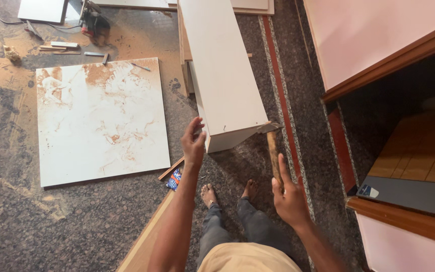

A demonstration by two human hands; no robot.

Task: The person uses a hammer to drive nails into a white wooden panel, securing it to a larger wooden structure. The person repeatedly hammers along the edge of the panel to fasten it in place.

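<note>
Right hand fingers wrapped tight round hammer, head at white cabinet corner; left hand fingers loosely curled, steadying cabinet's near edge

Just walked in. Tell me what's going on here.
A person stands over a white board cabinet piece on a granite floor. The left hand steadies its near corner; the right hand grips a wooden-handled hammer, head at the corner. A sawdust-smeared white panel lies alongside.
</note>
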